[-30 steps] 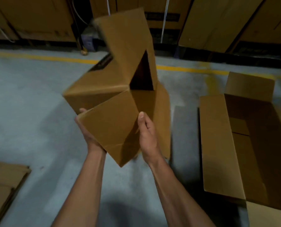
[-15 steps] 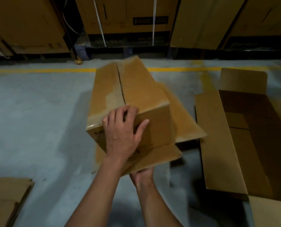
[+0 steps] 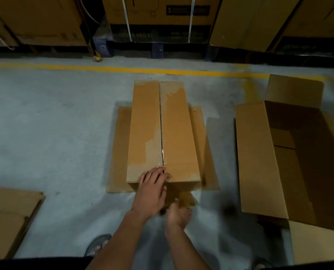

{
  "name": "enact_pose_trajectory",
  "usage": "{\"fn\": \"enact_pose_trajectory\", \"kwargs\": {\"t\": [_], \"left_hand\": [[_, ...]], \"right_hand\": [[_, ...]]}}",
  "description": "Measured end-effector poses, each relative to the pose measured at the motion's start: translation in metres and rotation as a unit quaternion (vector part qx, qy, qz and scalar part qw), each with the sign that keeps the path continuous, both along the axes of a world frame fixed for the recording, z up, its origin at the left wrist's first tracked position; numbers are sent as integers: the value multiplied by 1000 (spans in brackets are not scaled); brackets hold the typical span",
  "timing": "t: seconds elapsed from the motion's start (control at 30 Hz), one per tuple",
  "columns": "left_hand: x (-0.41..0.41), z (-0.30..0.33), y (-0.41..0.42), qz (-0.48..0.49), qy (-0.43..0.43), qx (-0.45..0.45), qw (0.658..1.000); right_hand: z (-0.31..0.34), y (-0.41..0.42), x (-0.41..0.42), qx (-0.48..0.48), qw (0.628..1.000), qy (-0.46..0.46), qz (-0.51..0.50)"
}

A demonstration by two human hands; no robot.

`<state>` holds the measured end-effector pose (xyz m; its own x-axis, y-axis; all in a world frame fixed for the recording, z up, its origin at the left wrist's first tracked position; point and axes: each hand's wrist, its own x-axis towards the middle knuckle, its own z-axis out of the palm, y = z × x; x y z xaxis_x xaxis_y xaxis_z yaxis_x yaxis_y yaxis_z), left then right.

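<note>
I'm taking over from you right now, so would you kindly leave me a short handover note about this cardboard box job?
Left hand: fingers flat on the near top edge of the cardboard box, at its centre seam.
Right hand: blurred, low at the near end flap; grip unclear.
Box: stands on the concrete floor, folded side up, side flaps splayed flat on the floor.
Done: box squared up and set down.
Left: probably sealing the seam, which shows a dark gap.
Nearby: open carton on the right, flat cardboard stack on the left.
</note>
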<state>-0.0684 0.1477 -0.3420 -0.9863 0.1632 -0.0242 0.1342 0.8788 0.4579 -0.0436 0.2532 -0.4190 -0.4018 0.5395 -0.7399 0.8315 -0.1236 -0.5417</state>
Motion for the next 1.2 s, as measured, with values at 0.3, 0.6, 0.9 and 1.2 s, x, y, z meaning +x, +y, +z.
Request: {"fn": "enact_pose_trajectory", "kwargs": {"t": [0.3,0.6,0.9,1.2], "left_hand": [[-18,30,-8,-28,-139,55,988],[-19,22,-2,-15,-167,52,984],[-34,38,-18,-49,-155,-23,986],[-67,78,-35,-162,-96,-228,955]], "right_hand": [[176,33,-54,270,833,-43,482],[154,48,-90,300,721,78,619],[133,22,-96,325,646,108,682],[167,45,-90,489,564,228,625]]}}
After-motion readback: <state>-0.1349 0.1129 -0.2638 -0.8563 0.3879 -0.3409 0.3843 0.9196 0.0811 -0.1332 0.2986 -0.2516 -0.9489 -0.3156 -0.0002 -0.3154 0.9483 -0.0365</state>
